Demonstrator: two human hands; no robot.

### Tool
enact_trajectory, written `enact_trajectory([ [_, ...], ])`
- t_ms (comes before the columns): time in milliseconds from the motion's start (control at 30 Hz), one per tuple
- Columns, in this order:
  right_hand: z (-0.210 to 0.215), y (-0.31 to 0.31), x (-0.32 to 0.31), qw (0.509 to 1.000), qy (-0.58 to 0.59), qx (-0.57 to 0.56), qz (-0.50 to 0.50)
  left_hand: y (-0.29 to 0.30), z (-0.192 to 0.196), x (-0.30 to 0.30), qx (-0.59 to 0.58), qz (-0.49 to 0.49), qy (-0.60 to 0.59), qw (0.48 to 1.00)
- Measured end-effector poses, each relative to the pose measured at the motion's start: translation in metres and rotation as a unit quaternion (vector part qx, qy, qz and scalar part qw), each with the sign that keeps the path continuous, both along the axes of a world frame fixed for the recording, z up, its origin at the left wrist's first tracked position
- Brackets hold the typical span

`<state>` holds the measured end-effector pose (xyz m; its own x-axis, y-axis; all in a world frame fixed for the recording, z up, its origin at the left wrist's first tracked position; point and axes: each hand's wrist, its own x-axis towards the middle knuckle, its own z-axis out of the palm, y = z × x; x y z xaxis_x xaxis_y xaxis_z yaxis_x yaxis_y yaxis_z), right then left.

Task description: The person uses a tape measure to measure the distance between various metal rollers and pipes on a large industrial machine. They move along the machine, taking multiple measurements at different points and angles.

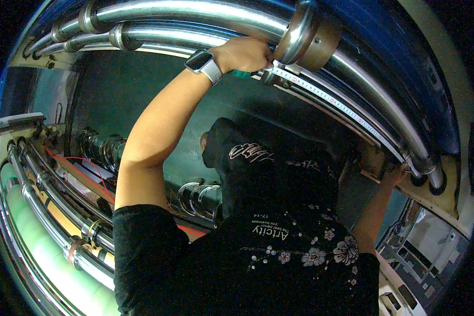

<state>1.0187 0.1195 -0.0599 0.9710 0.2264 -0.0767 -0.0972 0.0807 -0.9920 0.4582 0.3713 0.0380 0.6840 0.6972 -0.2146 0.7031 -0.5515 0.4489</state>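
A white tape measure (332, 99) is stretched along the steel shafts, from beside the large collar to the machine's right side wall. My left hand (245, 55), with a watch on its wrist, is closed on its upper left end, just left of the collar (310, 39). Under those fingers shows a small green piece (240, 74); whether it belongs to the tape measure I cannot tell. Low at the right, my right hand (397, 175) grips the other end near the side wall, its fingers partly hidden. The tape lies close against the lower shaft (374, 102).
Above, a thick polished shaft (195, 11) carries several ring collars. More rollers (47, 208) run along the lower left, beside a bright green-lit sheet (52, 253). A red cable (92, 164) hangs there. Dark coiled hoses (200, 195) sit below my left arm.
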Motion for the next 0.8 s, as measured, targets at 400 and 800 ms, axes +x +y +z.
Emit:
enact_trajectory([
  [400, -0.026, -0.028, 0.058, 0.986, -0.035, 0.058, 0.149, 0.009, -0.02, 0.004, 0.025, -0.015, -0.011, 1.0],
  [800, -0.022, -0.009, -0.011, 0.927, 0.156, 0.251, 0.232, 0.0, -0.01, 0.0, -0.023, 0.032, -0.1, 0.994],
])
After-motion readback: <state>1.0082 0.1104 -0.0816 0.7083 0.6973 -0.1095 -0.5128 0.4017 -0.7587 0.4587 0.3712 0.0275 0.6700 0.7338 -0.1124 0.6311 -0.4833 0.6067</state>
